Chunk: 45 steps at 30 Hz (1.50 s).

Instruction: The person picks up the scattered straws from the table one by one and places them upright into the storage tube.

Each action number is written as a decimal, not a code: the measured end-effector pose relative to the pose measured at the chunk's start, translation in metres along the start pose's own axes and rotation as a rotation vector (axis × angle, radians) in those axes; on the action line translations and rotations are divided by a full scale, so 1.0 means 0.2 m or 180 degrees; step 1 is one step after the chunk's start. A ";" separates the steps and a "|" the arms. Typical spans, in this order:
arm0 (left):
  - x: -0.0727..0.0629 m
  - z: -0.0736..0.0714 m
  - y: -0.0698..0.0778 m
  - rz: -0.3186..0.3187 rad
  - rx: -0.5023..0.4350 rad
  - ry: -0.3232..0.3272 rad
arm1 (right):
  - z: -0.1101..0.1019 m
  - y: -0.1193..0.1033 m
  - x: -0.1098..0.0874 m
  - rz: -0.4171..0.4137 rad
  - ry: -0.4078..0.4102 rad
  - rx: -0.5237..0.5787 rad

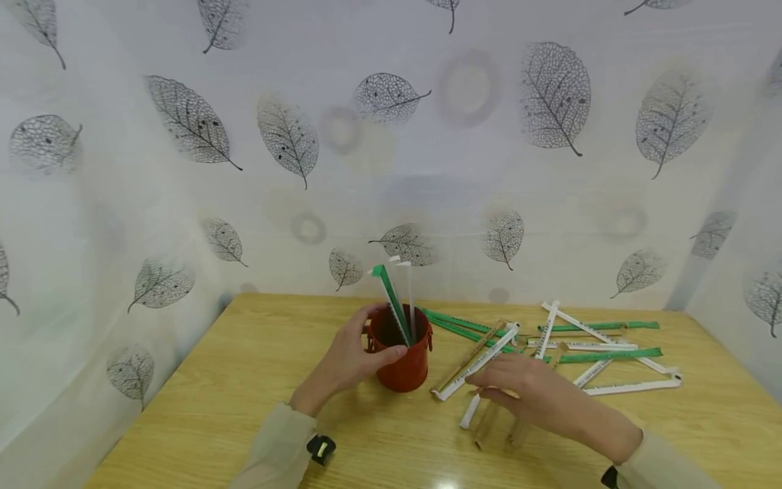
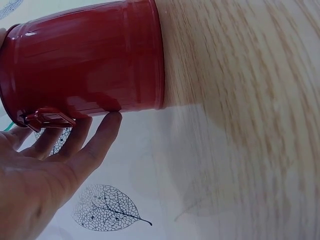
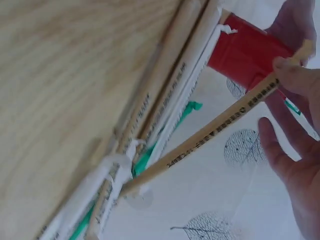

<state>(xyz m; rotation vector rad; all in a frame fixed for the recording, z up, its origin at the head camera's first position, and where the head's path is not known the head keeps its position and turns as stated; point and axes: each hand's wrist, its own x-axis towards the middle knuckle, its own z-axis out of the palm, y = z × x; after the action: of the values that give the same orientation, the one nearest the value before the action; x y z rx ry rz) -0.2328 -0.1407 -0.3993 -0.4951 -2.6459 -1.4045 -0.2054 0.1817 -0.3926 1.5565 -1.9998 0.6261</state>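
A small red metal bucket [image 1: 402, 373] with side handles stands on the table. My left hand [image 1: 349, 354] grips it from the left, thumb at the rim and fingers round the far side; in the left wrist view the fingers [image 2: 107, 131] lie along its wall. A green paper-wrapped straw [image 1: 392, 299] and white wrapped straws [image 1: 411, 292] lean inside it. To the right, my right hand [image 1: 528, 388] is low over a loose pile of wrapped straws. In the right wrist view it pinches one end of a brown paper-wrapped straw [image 3: 215, 131], which slants across the pile.
Green straws [image 1: 617, 355], white straws [image 1: 635, 387] and brown straws [image 1: 467, 358] lie crossed over each other on the wooden table [image 1: 244, 394], right of the bucket. A leaf-patterned curtain [image 1: 427, 156] hangs behind the table's back edge and at both sides.
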 end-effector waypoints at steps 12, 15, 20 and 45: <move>0.00 0.00 0.00 -0.0031 0.0030 -0.0017 | -0.13 0.06 0.10 -0.0239 0.0934 -0.0666; 0.00 0.00 0.01 -0.0018 0.0024 -0.0005 | -0.15 0.10 0.12 -0.0289 0.1143 -0.0734; 0.00 0.00 0.01 -0.0001 0.0004 0.0001 | -0.18 0.14 0.14 -0.0210 0.1388 -0.0801; 0.00 -0.01 0.00 -0.0002 0.0015 -0.0055 | -0.30 0.24 0.50 0.0521 0.2307 -0.0059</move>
<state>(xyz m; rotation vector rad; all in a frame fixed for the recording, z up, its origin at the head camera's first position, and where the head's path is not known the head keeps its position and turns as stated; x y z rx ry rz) -0.2329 -0.1413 -0.3982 -0.5084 -2.6625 -1.4003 -0.2642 0.1583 -0.2834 0.9523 -1.5619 1.0520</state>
